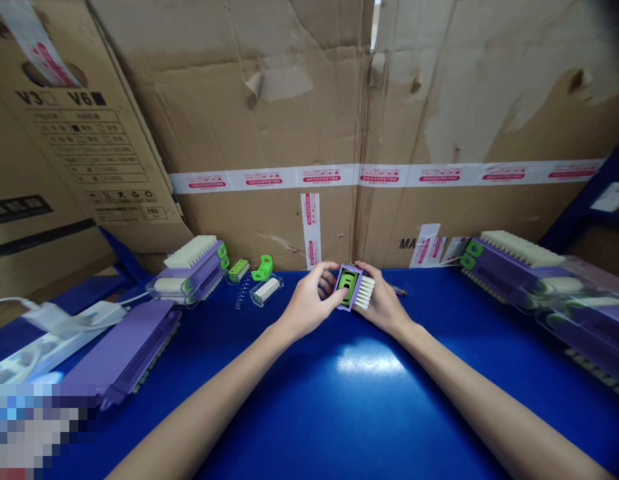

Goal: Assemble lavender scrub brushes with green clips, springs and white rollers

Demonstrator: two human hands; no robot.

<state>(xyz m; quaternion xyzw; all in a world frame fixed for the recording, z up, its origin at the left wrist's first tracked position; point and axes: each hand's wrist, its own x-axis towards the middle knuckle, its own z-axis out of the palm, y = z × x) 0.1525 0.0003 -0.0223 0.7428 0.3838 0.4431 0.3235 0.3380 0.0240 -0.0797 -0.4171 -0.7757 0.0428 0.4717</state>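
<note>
Between my two hands, just above the blue table, is a purple brush (361, 291) with pale bristles facing right and a green panel with dark slots at its near end. My left hand (313, 293) grips its left side, the thumb pressed on the green panel. From behind and the right, my right hand (385, 301) holds the brush, most of its fingers hidden. To the left lie a green plastic bracket (262, 267), a clear case with a white roll (267, 291), a small clear case with a green part (238, 270) and a coil spring (242, 293).
Purple brushes (195, 267) stand at the left, with a long purple cover (122, 347) nearer me. More purple brushes (519, 263) lie at the right. A white power strip (64, 337) with cables sits far left. Cardboard (269, 220) walls the back; a dark pen-like object (400, 291) lies behind my right hand.
</note>
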